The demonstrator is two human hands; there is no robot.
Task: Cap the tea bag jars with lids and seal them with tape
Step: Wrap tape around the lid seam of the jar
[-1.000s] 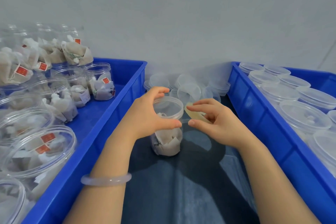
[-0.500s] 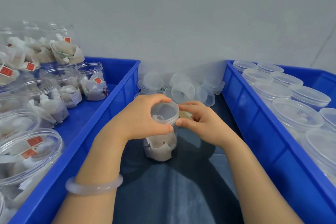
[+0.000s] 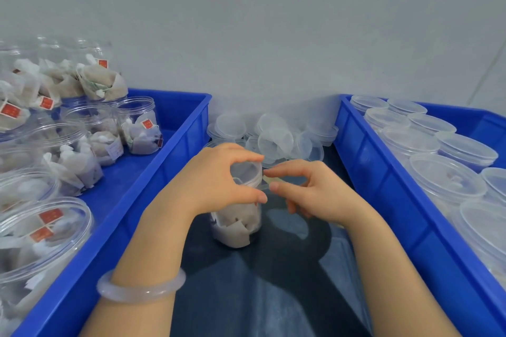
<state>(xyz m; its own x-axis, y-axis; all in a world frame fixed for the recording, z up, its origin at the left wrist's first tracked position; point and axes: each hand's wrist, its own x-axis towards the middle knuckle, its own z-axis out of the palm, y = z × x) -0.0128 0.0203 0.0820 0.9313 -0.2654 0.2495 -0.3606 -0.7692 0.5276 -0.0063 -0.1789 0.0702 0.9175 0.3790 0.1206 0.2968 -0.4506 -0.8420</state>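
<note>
Left hand (image 3: 219,180) grip curled round jar (image 3: 238,216); right hand (image 3: 315,191) pinching tape (image 3: 269,180).

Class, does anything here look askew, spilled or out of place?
Only the loose lids heaped between the left bin and right bin: several tilt on edge instead of lying stacked. Nothing looks spilled or damaged.

L hand (image 3: 219,180) gripped capped tea bag jar (image 3: 238,224) on dark cloth (image 3: 246,295); R hand (image 3: 315,194) pinched tape strip (image 3: 269,180) at lid (image 3: 246,172) edge. Blue bins (image 3: 153,186) either side, loose lids (image 3: 273,136) behind.
</note>
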